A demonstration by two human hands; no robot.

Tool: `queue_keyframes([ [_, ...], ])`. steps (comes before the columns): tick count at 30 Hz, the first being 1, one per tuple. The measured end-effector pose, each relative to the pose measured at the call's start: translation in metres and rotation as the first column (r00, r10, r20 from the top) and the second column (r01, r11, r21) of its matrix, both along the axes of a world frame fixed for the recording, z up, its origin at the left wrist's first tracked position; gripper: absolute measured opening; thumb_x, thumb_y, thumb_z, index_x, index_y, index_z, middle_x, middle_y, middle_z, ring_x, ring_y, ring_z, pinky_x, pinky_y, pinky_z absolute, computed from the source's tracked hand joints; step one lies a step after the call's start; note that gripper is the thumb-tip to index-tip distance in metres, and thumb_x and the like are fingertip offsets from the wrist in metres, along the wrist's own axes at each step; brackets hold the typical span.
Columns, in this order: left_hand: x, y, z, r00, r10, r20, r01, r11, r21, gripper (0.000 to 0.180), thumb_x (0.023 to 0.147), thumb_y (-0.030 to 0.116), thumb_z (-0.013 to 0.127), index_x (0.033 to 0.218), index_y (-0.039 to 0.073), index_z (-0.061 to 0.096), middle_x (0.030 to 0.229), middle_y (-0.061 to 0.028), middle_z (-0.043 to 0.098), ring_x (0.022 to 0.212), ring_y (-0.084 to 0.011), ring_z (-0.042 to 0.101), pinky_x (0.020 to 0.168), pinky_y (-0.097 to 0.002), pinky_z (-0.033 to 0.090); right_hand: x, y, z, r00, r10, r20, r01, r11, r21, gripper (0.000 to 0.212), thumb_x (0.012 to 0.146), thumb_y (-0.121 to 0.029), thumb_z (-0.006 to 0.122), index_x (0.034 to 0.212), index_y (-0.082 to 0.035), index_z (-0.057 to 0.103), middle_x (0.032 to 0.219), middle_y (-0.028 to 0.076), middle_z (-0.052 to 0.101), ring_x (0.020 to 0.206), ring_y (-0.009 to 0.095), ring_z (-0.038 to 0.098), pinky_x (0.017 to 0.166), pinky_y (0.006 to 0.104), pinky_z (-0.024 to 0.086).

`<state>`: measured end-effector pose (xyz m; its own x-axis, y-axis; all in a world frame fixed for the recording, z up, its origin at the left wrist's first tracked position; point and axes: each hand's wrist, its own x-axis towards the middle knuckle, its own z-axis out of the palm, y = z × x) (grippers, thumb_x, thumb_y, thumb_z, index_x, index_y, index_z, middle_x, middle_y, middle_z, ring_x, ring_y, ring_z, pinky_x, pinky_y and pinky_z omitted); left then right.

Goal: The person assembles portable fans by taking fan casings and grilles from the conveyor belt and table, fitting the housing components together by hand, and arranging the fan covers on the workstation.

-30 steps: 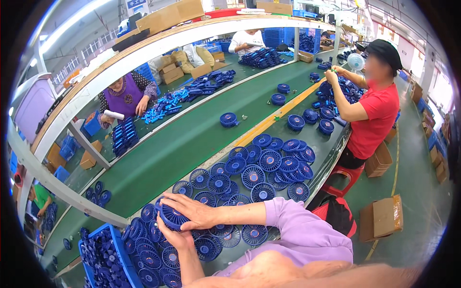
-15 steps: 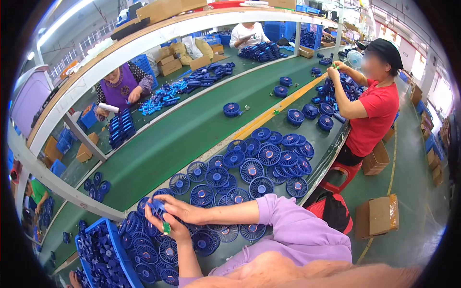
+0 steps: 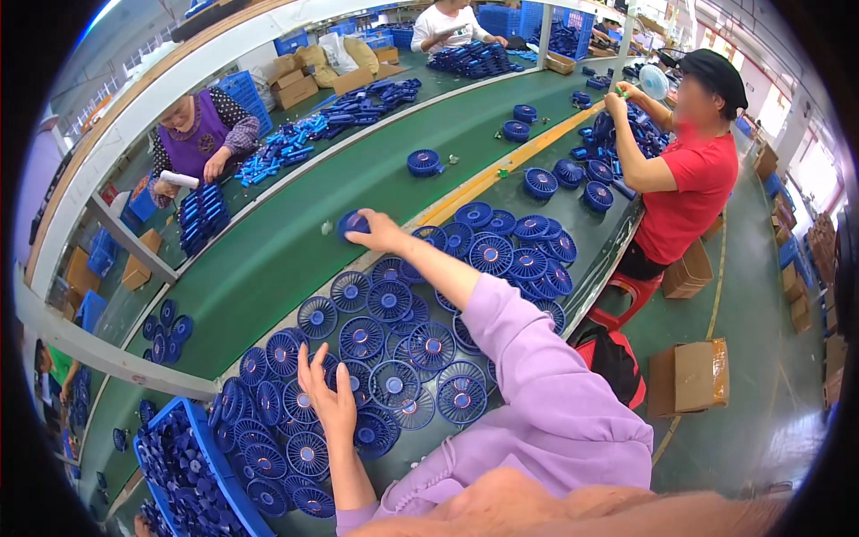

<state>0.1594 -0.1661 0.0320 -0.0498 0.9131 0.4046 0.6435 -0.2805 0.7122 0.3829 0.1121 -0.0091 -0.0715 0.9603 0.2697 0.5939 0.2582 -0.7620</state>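
My right hand [image 3: 383, 234] is stretched out over the green conveyor belt [image 3: 295, 255], its fingers closed on the edge of a round blue fan head [image 3: 352, 225]. Whether the fan head rests on the belt or hangs just above it, I cannot tell. Beside it lies a small pale, blurred bit. My left hand [image 3: 329, 394] is open and holds nothing, fingers spread above the blue round fan grilles [image 3: 361, 338] that cover the worktable in a loose heap.
A blue crate [image 3: 219, 465] of dark blue fan blades stands at the lower left. More fan heads [image 3: 424, 163] sit along the belt. A white frame post [image 3: 116, 345] crosses the left. A person in red [image 3: 689, 188] works at the right; another in a purple apron [image 3: 199, 143] sits across the belt.
The hands have parted. My right hand has carried the blue fan part forward to the belt, while my left has let go and opened. The green piece by its fingers no longer shows there.
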Motion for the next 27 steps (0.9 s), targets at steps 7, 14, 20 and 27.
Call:
queue_keyframes([
  [7, -0.003, -0.006, -0.001, 0.990, -0.056, -0.127, 0.054, 0.998, -0.019, 0.030, 0.088, 0.013, 0.060, 0.116, 0.005, 0.061, 0.141, -0.0179, 0.042, 0.133, -0.0372, 0.033, 0.109, -0.0468, 0.027, 0.126, -0.049, 0.022, 0.965, -0.190, 0.180, 0.128, 0.943, 0.308, 0.047, 0.076, -0.035, 0.071, 0.112, -0.006, 0.065, 0.114, 0.021, 0.061, 0.114, 0.035, 0.054, 0.100, 0.0433, 0.041],
  [14, 0.000, -0.011, -0.002, 0.980, -0.106, -0.167, 0.105, 0.994, -0.015, 0.028, 0.086, 0.009, 0.060, 0.114, 0.004, 0.061, 0.139, -0.0186, 0.045, 0.132, -0.0400, 0.035, 0.108, -0.0483, 0.028, 0.269, -0.120, 0.035, 0.607, -0.488, 0.628, 0.684, 0.723, -0.099, 0.087, 0.070, -0.060, 0.071, 0.137, -0.010, 0.045, 0.128, 0.024, 0.053, 0.119, 0.040, 0.050, 0.101, 0.0483, 0.040],
  [20, 0.002, -0.014, -0.004, 0.972, -0.132, -0.196, 0.127, 0.991, -0.040, 0.028, 0.086, 0.010, 0.060, 0.113, 0.005, 0.062, 0.139, -0.0182, 0.045, 0.132, -0.0397, 0.035, 0.109, -0.0482, 0.028, 0.313, -0.138, 0.025, 0.718, -0.326, 0.615, 0.634, 0.671, -0.385, 0.094, 0.066, -0.073, 0.066, 0.127, -0.002, 0.057, 0.128, 0.022, 0.056, 0.121, 0.032, 0.053, 0.103, 0.0385, 0.040],
  [27, -0.008, -0.026, -0.002, 0.977, -0.113, -0.182, 0.108, 0.993, -0.038, 0.028, 0.085, 0.009, 0.059, 0.113, 0.005, 0.062, 0.139, -0.0186, 0.045, 0.132, -0.0386, 0.036, 0.109, -0.0473, 0.028, 0.331, -0.144, 0.026, 0.779, -0.299, 0.551, 0.557, 0.734, -0.389, 0.095, 0.064, -0.075, 0.066, 0.124, -0.001, 0.059, 0.124, 0.023, 0.059, 0.116, 0.033, 0.057, 0.099, 0.0399, 0.044],
])
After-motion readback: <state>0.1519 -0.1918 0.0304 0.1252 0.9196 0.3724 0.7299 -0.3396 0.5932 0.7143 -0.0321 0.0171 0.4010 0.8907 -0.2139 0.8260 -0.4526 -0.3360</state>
